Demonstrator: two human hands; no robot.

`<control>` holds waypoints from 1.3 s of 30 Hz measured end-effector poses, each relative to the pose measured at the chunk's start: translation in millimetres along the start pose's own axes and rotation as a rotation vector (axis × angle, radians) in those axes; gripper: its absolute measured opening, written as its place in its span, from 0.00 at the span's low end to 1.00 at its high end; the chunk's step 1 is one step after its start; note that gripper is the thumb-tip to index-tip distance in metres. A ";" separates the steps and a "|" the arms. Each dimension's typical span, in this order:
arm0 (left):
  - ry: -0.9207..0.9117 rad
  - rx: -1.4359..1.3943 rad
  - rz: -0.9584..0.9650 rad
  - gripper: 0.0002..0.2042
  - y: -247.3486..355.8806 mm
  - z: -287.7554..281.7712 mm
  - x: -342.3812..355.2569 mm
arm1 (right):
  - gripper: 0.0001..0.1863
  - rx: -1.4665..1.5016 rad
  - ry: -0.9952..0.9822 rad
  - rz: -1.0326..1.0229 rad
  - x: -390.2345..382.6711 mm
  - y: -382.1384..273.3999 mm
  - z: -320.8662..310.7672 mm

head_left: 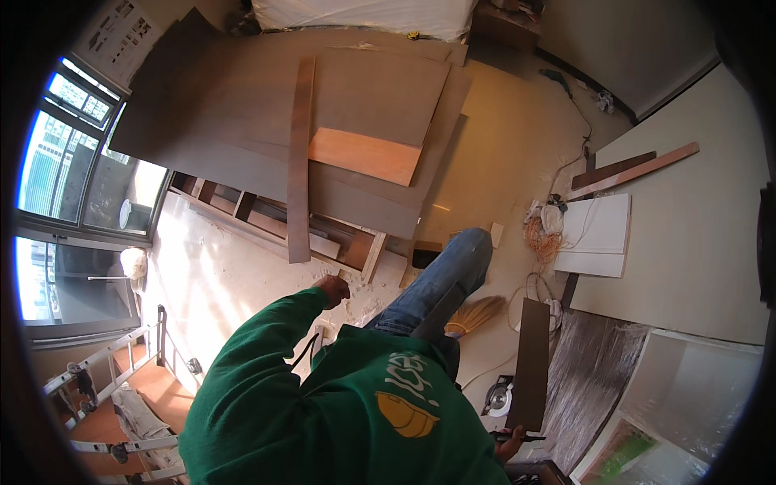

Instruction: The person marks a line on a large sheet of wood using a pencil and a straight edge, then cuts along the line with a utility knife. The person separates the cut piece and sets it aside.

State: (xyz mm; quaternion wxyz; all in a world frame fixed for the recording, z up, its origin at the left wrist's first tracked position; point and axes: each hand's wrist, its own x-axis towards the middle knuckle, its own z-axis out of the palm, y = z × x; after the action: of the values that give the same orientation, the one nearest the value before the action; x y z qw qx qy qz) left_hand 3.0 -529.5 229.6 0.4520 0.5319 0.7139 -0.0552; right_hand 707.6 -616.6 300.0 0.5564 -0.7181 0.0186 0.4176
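My left hand (333,292) is held out over the dusty floor with its fingers curled in; nothing shows in them. It is below the near end of a long brown plank (300,162), apart from it. At the lower right, my right hand (509,444) is closed at the near end of a narrow dark brown board (530,368). A slender black tool (521,437) also lies across these fingers; its kind is unclear. My green sleeve hides part of the right arm.
Large brown sheets (218,105) lie stacked on a wooden frame (242,212), with an orange-brown panel (364,155) on top. A broom (478,314), circular saw (499,396) and orange cord (543,241) lie to the right. A ladder (113,376) is at left, white panels (594,234) at right.
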 end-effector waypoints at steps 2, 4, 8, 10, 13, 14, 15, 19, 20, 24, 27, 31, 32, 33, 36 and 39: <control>-0.059 -0.257 -0.193 0.15 31.5 -15.7 22.2 | 0.18 -0.042 0.012 -0.023 18.8 -4.7 25.3; 0.081 -0.204 0.024 0.14 21.6 10.2 66.9 | 0.18 -0.087 -0.001 -0.012 34.2 -15.0 64.6; 0.224 -0.154 0.172 0.13 73.4 -20.1 127.1 | 0.19 -0.155 -0.134 -0.135 70.4 -51.9 169.7; 0.143 -0.161 0.196 0.13 68.1 -24.3 171.8 | 0.22 -0.159 -0.306 -0.074 92.1 -69.2 243.7; 0.074 -0.362 0.004 0.06 69.3 -57.6 220.6 | 0.23 -0.176 -0.499 0.051 131.6 -98.5 386.3; 0.021 -0.442 -0.093 0.05 80.8 -87.7 246.5 | 0.21 -0.192 -0.528 0.085 144.7 -107.6 444.1; 0.125 -0.468 -0.124 0.05 87.2 -113.1 266.0 | 0.20 -0.214 -0.555 0.134 158.8 -114.2 494.8; 0.246 -0.557 -0.208 0.16 149.4 -214.3 297.0 | 0.16 -0.546 -0.714 0.068 153.2 -146.1 677.3; 0.189 -0.574 -0.198 0.17 166.0 -241.6 306.5 | 0.16 -0.581 -0.736 0.084 160.4 -147.4 717.5; 0.114 -0.796 -0.156 0.23 190.5 -257.5 298.3 | 0.15 -0.655 -0.861 0.281 114.1 -98.6 918.2; -0.001 -0.937 -0.244 0.29 211.4 -252.7 297.5 | 0.15 -0.755 -0.982 0.315 120.1 -46.6 1022.7; 0.064 -1.018 -0.409 0.30 219.5 -243.7 278.7 | 0.20 -0.763 -1.234 0.368 126.5 27.3 1136.5; 0.079 -1.036 -0.476 0.31 221.6 -247.5 272.5 | 0.21 -0.938 -1.291 0.351 116.2 38.0 1159.9; 0.088 -1.057 -0.545 0.31 230.0 -252.7 264.2 | 0.23 -1.121 -1.339 0.332 102.1 43.6 1177.7; -0.033 -1.036 -0.742 0.33 239.8 -247.9 255.0 | 0.24 -1.349 -1.549 0.347 73.3 35.0 1196.2; -0.161 -1.129 -0.826 0.37 266.4 -220.4 273.8 | 0.21 -1.491 -1.651 0.347 68.6 -13.5 1201.8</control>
State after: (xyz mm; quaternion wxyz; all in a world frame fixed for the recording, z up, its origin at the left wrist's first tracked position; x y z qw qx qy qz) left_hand 82.4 -97.8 272.9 0.6524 -0.1044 0.7415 0.1172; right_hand 63.0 397.7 229.5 -0.2354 -0.3626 -0.5101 0.7436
